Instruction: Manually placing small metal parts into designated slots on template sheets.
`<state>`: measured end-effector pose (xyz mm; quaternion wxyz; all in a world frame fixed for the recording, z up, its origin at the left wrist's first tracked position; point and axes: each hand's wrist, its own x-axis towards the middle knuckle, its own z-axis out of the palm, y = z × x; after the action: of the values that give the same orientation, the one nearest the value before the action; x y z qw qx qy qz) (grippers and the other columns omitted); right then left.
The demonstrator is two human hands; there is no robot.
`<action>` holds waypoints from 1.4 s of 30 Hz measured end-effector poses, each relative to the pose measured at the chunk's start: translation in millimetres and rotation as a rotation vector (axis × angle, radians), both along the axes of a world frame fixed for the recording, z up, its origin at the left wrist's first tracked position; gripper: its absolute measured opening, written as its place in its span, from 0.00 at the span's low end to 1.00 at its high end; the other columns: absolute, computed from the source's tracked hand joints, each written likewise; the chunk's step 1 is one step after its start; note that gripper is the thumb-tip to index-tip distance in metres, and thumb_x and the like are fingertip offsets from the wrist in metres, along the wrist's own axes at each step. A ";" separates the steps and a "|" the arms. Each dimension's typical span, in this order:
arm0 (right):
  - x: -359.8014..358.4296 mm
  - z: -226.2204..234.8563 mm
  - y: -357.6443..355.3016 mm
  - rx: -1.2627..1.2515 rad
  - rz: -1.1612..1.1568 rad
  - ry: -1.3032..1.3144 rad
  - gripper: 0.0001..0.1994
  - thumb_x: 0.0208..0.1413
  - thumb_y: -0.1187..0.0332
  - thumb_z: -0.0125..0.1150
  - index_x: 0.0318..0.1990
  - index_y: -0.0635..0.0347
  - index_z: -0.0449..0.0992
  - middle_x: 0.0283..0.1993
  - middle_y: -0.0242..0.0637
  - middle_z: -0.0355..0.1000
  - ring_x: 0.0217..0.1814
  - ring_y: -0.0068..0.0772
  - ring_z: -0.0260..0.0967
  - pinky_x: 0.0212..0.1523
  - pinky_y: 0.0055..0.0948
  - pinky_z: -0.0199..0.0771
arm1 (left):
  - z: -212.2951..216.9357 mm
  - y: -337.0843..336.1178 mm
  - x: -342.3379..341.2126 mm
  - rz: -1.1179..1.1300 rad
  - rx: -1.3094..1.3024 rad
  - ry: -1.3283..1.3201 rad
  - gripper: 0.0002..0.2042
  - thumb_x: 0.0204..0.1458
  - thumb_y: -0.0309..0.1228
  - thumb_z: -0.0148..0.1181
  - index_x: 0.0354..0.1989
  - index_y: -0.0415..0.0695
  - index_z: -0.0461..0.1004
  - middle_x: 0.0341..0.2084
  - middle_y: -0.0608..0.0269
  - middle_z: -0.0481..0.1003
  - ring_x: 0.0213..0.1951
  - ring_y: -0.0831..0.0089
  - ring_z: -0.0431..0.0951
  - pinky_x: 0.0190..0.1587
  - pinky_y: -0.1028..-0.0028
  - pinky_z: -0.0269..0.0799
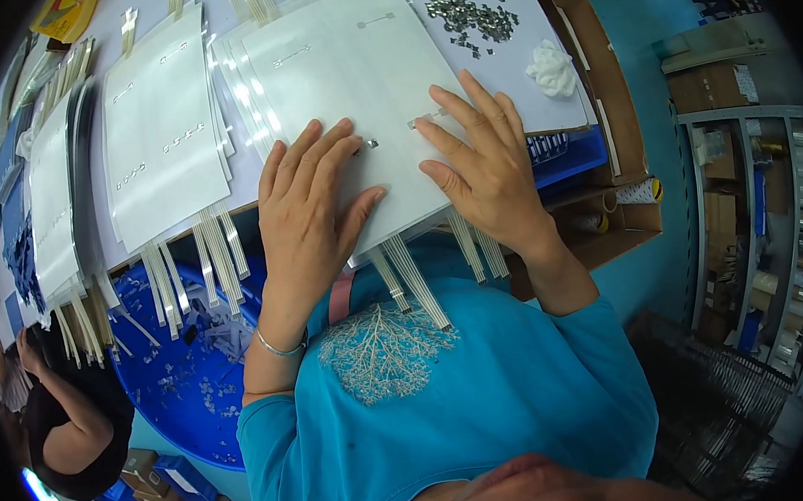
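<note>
A stack of white plastic sheets with flat ribbon tails lies before me at the table's near edge. My left hand rests on the top sheet, its fingers stretched out and nothing gripped. By its index fingertip sits a small dark metal piece. My right hand is open on the sheet's right side, with fingers spread. Its index fingertip touches the sheet beside a small printed pattern, partly hidden by the fingers. Similar printed marks show farther up the sheet.
Loose small metal pieces lie at the far right, near a crumpled white wad. More sheet stacks stand to the left. Below the table are a blue tub with scraps and a cardboard box. Another person is at lower left.
</note>
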<state>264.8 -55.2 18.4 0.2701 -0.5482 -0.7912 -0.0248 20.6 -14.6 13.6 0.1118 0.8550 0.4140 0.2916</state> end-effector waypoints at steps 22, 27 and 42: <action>46.0 5.6 35.9 -0.039 0.441 0.051 0.16 0.62 0.61 0.71 0.56 0.49 0.89 0.74 0.44 0.72 0.81 0.54 0.62 0.76 0.57 0.62 | 0.5 2.5 -3.6 -0.012 -0.018 -0.019 0.26 0.56 0.41 0.75 0.62 0.49 0.77 0.67 0.63 0.78 0.74 0.57 0.70 0.78 0.50 0.58; 29.4 7.0 31.6 0.051 0.261 0.093 0.15 0.61 0.63 0.72 0.53 0.57 0.88 0.71 0.47 0.75 0.79 0.55 0.63 0.75 0.56 0.64 | -0.6 3.5 -3.5 -0.026 -0.008 -0.010 0.27 0.57 0.42 0.74 0.63 0.48 0.76 0.67 0.63 0.77 0.73 0.56 0.70 0.77 0.50 0.58; -24.6 -4.2 -2.6 0.010 -0.058 -0.012 0.17 0.62 0.65 0.71 0.55 0.63 0.85 0.71 0.47 0.74 0.81 0.57 0.61 0.75 0.65 0.57 | -1.5 3.8 -2.9 -0.026 -0.006 -0.014 0.27 0.57 0.42 0.73 0.63 0.48 0.76 0.67 0.63 0.77 0.73 0.55 0.71 0.77 0.50 0.58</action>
<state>240.2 -57.8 14.2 0.2671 -0.5694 -0.7764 -0.0398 17.7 -10.8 12.1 0.1209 0.8579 0.4030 0.2951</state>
